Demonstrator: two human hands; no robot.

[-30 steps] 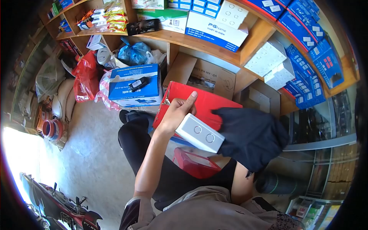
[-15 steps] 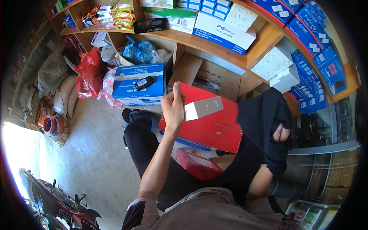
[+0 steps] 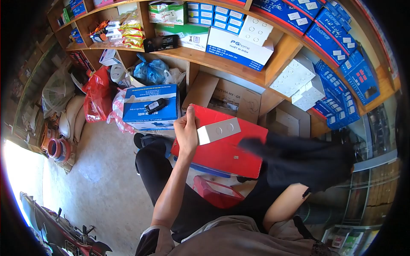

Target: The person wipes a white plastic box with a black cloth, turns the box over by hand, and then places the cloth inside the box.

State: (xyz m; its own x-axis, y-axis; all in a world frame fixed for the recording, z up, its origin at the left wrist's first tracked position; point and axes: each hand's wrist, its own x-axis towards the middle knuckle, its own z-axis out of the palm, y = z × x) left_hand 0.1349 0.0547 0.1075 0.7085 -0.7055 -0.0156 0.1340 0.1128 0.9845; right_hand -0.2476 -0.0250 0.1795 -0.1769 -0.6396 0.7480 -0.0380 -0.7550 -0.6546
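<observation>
A white box with two round marks [image 3: 220, 131] is gripped at its left end by my left hand [image 3: 186, 131], thumb pointing up. Behind and below it is a red box [image 3: 239, 155], lying flat in front of my knees. On the right, a black cloth [image 3: 311, 160], blurred by motion, covers my right hand, whose fingers are hidden. The cloth's left end hangs over the red box's right part.
A blue box [image 3: 145, 100] with a small black device on it stands ahead left. Shelves ahead hold a white PGhome box [image 3: 235, 49] and stacked white boxes [image 3: 294, 77]. A red stool [image 3: 213, 192] is between my legs. A motorbike [image 3: 60, 230] stands lower left.
The black cloth first moved off the white box, uncovering some fingers, then swung and hid them again. The white box turned and now tilts up to the right, still in my left hand.
</observation>
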